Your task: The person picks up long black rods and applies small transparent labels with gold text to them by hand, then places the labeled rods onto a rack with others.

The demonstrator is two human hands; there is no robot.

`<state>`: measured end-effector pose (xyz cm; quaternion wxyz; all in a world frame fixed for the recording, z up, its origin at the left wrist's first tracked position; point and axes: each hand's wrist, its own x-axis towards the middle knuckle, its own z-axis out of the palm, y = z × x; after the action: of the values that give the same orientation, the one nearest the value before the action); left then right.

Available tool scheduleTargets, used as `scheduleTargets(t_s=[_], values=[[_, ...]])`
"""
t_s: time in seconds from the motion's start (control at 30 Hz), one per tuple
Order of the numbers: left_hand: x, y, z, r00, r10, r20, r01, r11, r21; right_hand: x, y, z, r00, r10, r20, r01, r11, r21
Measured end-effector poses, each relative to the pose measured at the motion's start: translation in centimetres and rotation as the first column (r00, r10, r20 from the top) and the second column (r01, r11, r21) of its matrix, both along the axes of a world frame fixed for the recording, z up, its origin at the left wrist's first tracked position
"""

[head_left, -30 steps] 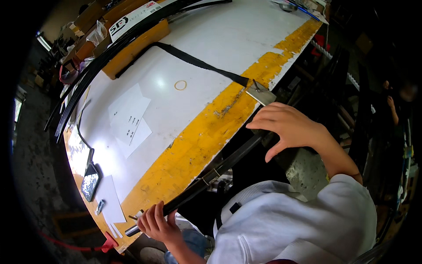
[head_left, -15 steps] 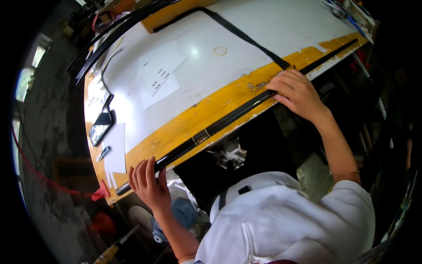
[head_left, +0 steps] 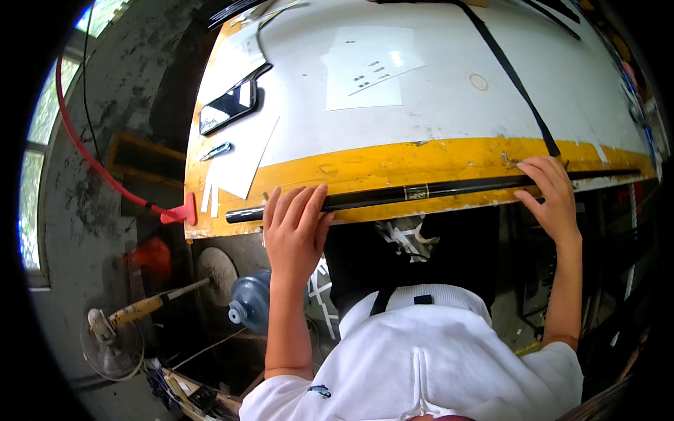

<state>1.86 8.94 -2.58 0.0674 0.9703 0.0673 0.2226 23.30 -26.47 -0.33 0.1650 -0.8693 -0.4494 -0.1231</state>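
View has swung since 1.0 s ago: the table (head_left: 393,165) edge, then running diagonally up to the right, now lies nearly level across the frame.

Long black rod (head_left: 435,191): earlier hanging just off the table's front edge, slanted with it. Now lying on the yellow border strip (head_left: 379,163), level, along the edge.

Left hand (head_left: 293,228): earlier curled around the rod's near end, below the table corner. Now flat, fingers spread over the rod near its left end.

Right hand (head_left: 551,195): earlier at the small metal piece beside the black strap (head_left: 512,77). Now fingertips pressing the rod, just below the strap's lower end.

Phone (head_left: 228,107) and papers (head_left: 368,67) now appear upper left and centre; a blue water jug (head_left: 251,300) shows below the table.
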Motion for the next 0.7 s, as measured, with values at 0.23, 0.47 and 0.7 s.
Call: scheduleTargets(t_s=[0.23, 0.47, 0.7], values=[[0.2, -0.3, 1.2, 1.000, -0.012, -0.024, 0.012, 1.000, -0.018, 4.5, 5.6, 2.5, 0.985, 0.136, 0.110, -0.124, 0.986, -0.107], [1.7, -0.4, 4.0, 0.996, -0.064, -0.059, 0.062, 0.997, -0.040, 11.4, 17.0, 0.6, 0.980, 0.197, 0.033, -0.186, 0.960, -0.211], [6.1, 2.2, 7.6, 0.948, -0.187, -0.257, 0.140, 0.971, -0.192, 15.6, 24.3, -4.2, 0.988, 0.129, -0.083, -0.141, 0.979, -0.149]])
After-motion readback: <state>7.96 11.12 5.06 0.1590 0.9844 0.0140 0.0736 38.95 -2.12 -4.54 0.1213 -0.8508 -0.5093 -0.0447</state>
